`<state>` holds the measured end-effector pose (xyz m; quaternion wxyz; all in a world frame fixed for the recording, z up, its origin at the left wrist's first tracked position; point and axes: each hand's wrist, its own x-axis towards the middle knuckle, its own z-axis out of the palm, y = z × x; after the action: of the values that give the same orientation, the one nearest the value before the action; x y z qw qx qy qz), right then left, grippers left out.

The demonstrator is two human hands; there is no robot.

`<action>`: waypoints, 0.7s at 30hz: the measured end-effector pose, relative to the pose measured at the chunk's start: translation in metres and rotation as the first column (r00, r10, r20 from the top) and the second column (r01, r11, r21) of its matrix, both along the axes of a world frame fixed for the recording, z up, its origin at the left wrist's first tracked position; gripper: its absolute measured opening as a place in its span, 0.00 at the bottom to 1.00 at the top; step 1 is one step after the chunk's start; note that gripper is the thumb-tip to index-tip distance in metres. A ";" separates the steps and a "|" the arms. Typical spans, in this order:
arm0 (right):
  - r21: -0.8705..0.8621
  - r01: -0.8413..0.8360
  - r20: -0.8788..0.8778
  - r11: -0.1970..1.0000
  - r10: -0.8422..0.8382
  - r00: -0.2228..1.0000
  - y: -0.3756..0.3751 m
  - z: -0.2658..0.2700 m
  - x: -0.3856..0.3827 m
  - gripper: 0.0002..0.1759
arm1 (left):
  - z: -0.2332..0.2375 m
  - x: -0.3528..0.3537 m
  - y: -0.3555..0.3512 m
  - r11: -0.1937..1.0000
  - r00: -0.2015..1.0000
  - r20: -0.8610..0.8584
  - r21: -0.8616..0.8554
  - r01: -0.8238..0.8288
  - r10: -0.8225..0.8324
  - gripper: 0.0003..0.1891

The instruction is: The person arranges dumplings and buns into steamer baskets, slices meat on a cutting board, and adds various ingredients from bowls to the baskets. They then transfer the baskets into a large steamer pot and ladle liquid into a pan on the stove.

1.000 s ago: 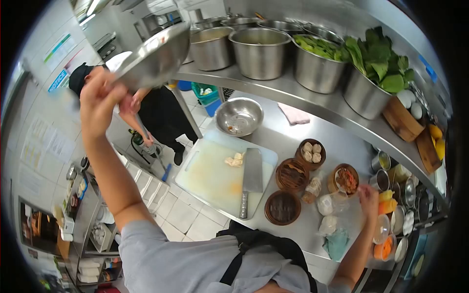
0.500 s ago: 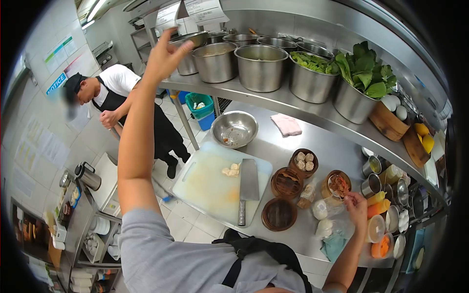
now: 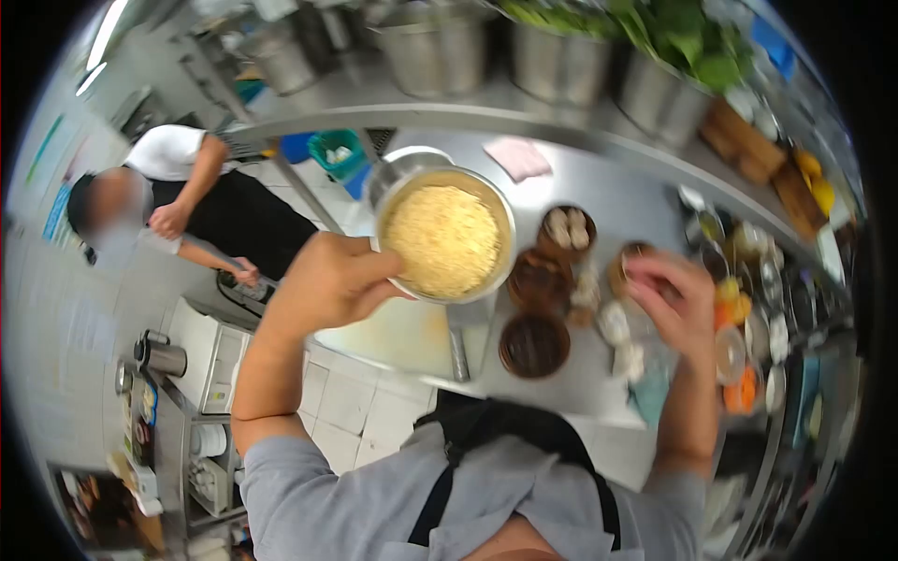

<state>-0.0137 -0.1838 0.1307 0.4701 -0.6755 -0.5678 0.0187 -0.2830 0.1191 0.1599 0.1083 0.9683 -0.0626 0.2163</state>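
Observation:
My left hand [image 3: 341, 285] grips the rim of a metal pot [image 3: 510, 229] filled with pale yellow, finely chopped food [image 3: 444, 241]. The pot is held up over the cutting board [image 3: 388, 338], hiding its far part and most of a cleaver, whose handle [image 3: 458, 357] shows below. Over on the other side, my right hand [image 3: 678, 301] hovers with thumb and fingers bent but apart, nothing visible between them. Beneath and beside it are a small wooden steamer [image 3: 619, 271], partly covered, and clear plastic bags with white contents [image 3: 615, 323].
Round wooden steamers [image 3: 534, 345] stand mid-counter, one with dumplings [image 3: 567, 227]. A pink cloth [image 3: 517, 159] lies behind. Metal pots [image 3: 432, 56] and leafy greens [image 3: 687, 42] line the overhead shelf [image 3: 412, 114]. At left stands a co-worker [image 3: 234, 220] in a black apron.
My left hand has come down from the shelf and now holds the pot of yellow food over the board. My right hand has lifted away from the small steamer and its fingers have parted.

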 end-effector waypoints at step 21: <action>-0.276 0.280 0.104 0.920 -0.261 0.960 -0.018 -0.081 0.115 0.08 | -0.159 0.229 -0.113 0.881 0.926 -0.090 -0.353 0.314 -0.366 0.16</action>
<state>0.1011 -0.2018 0.0493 0.3462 -0.8087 -0.4754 0.0140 -0.0537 0.0059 0.0008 0.3108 0.9236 -0.1858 0.1260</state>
